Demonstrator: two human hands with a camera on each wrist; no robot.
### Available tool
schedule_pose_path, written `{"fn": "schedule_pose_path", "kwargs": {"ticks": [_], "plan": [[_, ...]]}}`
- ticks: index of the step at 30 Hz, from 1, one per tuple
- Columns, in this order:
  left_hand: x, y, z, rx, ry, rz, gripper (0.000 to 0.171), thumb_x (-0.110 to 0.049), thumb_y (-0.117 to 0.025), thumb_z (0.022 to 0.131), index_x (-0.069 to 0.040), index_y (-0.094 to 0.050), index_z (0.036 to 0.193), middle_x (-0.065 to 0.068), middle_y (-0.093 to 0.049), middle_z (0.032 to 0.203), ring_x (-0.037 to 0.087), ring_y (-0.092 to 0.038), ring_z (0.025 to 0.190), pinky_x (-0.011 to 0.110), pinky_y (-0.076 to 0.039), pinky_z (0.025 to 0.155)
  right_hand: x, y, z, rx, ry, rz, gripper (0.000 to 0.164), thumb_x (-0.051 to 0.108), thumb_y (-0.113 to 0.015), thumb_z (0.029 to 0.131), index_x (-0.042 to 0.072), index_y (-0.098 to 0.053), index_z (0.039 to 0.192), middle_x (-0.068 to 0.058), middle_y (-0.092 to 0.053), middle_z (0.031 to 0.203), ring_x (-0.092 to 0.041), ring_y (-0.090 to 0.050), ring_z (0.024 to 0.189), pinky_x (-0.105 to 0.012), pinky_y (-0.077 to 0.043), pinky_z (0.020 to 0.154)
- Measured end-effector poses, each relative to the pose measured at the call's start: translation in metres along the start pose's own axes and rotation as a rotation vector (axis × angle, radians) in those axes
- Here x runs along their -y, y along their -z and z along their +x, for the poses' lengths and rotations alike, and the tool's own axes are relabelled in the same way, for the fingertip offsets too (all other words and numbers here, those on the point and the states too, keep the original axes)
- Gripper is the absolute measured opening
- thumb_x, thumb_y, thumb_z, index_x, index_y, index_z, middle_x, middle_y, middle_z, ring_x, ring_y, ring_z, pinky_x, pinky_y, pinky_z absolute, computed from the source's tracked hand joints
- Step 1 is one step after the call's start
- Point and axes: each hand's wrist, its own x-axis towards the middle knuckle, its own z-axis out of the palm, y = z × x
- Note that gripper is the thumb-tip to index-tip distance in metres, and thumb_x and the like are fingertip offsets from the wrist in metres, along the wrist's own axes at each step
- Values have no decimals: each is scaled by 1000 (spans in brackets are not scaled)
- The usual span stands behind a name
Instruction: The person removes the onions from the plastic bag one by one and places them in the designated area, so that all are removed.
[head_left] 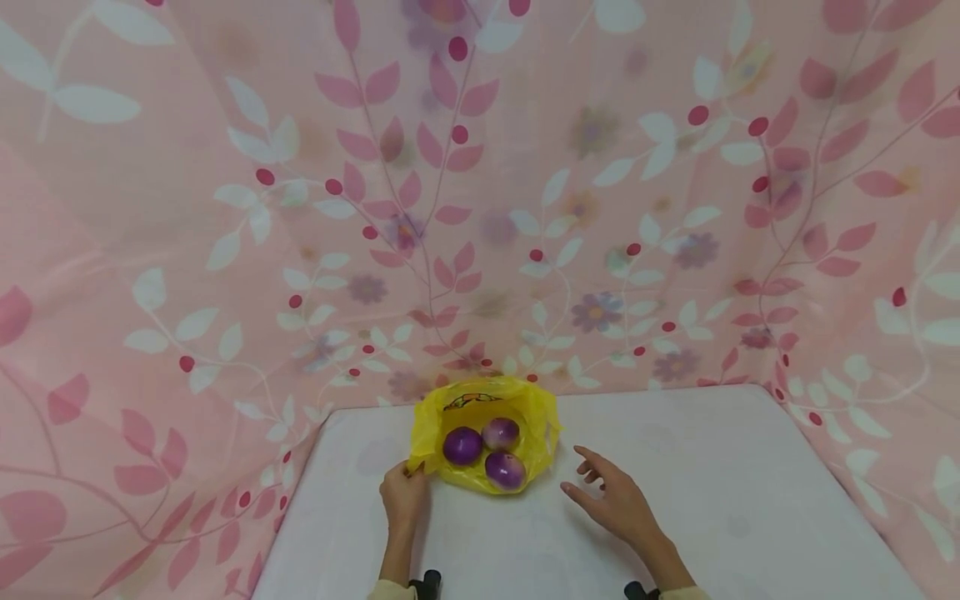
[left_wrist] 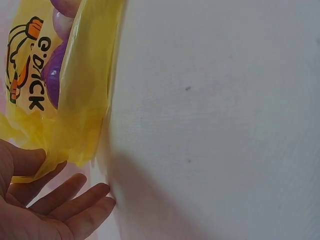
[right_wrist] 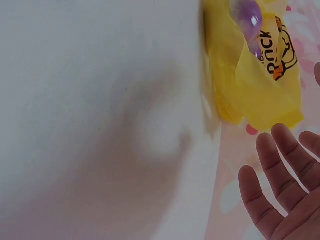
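Observation:
A yellow plastic bag [head_left: 540, 450] with a black-and-orange cartoon print lies on the table, its mouth spread towards me. Three round, glossy purple-and-white vegetables [head_left: 462, 447] sit inside; their exact kind is unclear. My left hand [head_left: 403, 498] pinches the bag's left edge between thumb and index finger, and the left wrist view shows the other fingers loosely extended below the plastic. Beside the bag's right side, my right hand [head_left: 611, 500] hovers apart from it with fingers spread and slightly bent, holding nothing. In the right wrist view, its fingertips point toward the bag.
The table [head_left: 720, 500] has a white cover. Behind and on both sides hangs a pink cloth [head_left: 480, 275] printed with leaves and flowers, meeting the table's far edge just behind the bag.

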Motion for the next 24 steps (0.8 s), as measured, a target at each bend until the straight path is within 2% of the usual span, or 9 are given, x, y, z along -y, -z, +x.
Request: {"fn": "schedule_pose_path", "kwargs": {"ticks": [8, 13, 24], "plan": [[1, 0, 1, -11, 1, 0, 15, -6, -72, 84, -2, -70, 69, 7, -64, 68, 21, -48, 63, 39, -44, 62, 13, -7, 6, 39, 0, -18, 67, 56, -73, 81, 26, -56, 137, 7, -63, 94, -11, -59, 85, -32, -48, 73], [0, -1, 2, 2, 0, 8, 16, -7, -72, 84, -2, -69, 68, 7, -64, 67, 20, -47, 62, 39, -44, 62, 17, -11, 8, 42, 58, -55, 69, 60, -71, 80, 22, -57, 137, 10, -62, 89, -10, -58, 81, -29, -46, 68], [1, 1, 1, 8, 0, 22, 17, -5, -71, 82, -3, -68, 66, 6, -61, 65, 21, -45, 62, 38, -41, 60, 32, -21, 17, 129, 126, -75, 64, 48, -73, 84, 18, -55, 138, 11, -60, 88, -5, -53, 75, -24, -45, 64]]}}
